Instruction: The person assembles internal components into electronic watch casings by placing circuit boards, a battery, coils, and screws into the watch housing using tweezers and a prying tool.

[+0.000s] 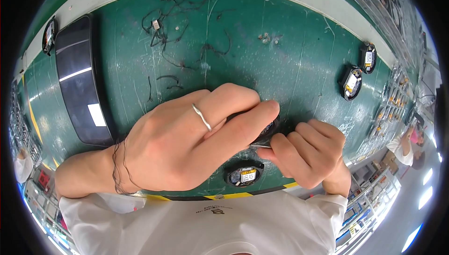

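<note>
- one green worktop (299, 23) is spreading beneath the grip and well beyond it, with yellow-and-black striped tape (229, 196) running along the near edge.
- a long, glossy dark panel (77, 91) is lying left of the grip, reflecting bright patches.
- the left hand (173, 138) is curling over a round black unit (270, 129) and holding it in its fingers, which are hiding most of it.
- the right hand (308, 154), just right of that unit, is folding its fingers in and pinching a thin metal strip (260, 146) at the unit's near side; whether the strip is touching the unit, i cannot tell.
- loose dark wires (163, 44) are tangling beyond the grip, toward the left.
- a similar open unit (245, 175), showing a white-and-yellow inside, is sitting just nearer the body than the grip.
- two more open units (351, 84) are resting far right of the grip.
- a few tiny metal parts (267, 38) are lying straight beyond the grip.
</note>
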Action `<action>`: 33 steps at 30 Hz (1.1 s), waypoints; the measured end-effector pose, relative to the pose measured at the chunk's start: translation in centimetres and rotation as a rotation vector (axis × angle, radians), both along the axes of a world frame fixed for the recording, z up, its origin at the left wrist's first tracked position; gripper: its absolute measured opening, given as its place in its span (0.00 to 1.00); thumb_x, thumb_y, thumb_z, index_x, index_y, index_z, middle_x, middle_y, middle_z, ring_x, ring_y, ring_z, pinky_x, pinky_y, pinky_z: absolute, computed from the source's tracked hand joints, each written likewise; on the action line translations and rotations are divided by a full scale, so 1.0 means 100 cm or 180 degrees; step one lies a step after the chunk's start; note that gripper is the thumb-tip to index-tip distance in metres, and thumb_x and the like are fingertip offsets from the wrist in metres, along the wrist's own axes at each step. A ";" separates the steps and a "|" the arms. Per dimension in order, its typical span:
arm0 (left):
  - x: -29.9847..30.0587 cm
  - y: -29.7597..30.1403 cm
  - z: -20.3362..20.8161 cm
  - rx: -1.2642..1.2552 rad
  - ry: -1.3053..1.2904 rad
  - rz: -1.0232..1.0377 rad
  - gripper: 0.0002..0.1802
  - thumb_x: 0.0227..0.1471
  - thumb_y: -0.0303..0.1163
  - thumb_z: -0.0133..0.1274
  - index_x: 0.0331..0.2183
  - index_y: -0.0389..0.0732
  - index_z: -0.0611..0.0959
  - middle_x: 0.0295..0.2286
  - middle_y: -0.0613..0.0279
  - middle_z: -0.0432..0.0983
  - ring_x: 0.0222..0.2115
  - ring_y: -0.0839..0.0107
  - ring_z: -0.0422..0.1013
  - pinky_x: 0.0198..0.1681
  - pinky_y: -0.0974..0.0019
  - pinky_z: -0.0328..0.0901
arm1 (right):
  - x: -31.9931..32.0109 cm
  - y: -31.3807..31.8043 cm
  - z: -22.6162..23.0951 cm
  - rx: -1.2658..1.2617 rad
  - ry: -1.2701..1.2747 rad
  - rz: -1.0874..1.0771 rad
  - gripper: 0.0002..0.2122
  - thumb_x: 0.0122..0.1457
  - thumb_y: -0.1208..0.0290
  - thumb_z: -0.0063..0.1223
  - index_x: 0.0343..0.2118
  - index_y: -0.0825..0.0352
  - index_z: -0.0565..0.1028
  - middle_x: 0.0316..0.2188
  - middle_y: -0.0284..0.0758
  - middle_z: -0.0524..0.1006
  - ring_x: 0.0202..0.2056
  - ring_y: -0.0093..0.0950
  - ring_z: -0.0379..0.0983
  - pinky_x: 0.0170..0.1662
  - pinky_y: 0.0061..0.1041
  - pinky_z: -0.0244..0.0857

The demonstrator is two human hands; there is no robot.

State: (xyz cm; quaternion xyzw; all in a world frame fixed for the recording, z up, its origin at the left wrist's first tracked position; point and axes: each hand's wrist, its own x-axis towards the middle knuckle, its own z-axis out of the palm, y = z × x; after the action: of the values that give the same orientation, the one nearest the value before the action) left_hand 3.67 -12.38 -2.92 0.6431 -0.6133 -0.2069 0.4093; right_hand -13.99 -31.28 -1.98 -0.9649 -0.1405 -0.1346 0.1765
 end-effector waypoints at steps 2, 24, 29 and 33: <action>0.000 -0.003 -0.004 -0.0042 0.0019 -0.0042 0.28 0.44 0.24 0.71 0.49 0.29 0.84 0.41 0.51 0.78 0.33 0.63 0.78 0.31 0.66 0.75 | -0.002 -0.001 -0.001 0.0017 0.0022 -0.0016 0.14 0.57 0.66 0.69 0.25 0.69 0.75 0.14 0.24 0.60 0.15 0.20 0.55 0.18 0.21 0.44; -0.002 0.000 -0.002 -0.0274 -0.0330 -0.0087 0.29 0.40 0.21 0.70 0.48 0.25 0.83 0.39 0.49 0.78 0.29 0.64 0.77 0.27 0.67 0.74 | 0.000 -0.002 -0.002 0.0438 0.0022 0.0057 0.15 0.55 0.66 0.70 0.22 0.68 0.75 0.13 0.23 0.58 0.14 0.19 0.52 0.17 0.20 0.42; -0.003 -0.001 -0.001 -0.0285 -0.0335 -0.0098 0.29 0.39 0.20 0.70 0.48 0.26 0.84 0.39 0.51 0.78 0.28 0.66 0.76 0.26 0.69 0.73 | 0.001 -0.003 -0.001 0.0450 0.0006 0.0050 0.15 0.55 0.65 0.70 0.22 0.67 0.74 0.13 0.23 0.57 0.14 0.19 0.52 0.17 0.21 0.42; -0.002 -0.001 -0.003 -0.0351 -0.0404 -0.0089 0.29 0.39 0.21 0.71 0.47 0.27 0.84 0.38 0.51 0.79 0.28 0.67 0.75 0.26 0.69 0.73 | 0.000 0.001 0.001 0.0615 0.0056 0.0125 0.16 0.55 0.64 0.70 0.22 0.67 0.73 0.13 0.23 0.56 0.14 0.19 0.52 0.17 0.21 0.41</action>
State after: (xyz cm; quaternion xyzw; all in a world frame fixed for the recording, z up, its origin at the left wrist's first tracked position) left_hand 3.43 -12.44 -3.23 0.6228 -0.6573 -0.1373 0.4014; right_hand -14.00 -31.18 -1.90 -0.9416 -0.1442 -0.1355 0.2726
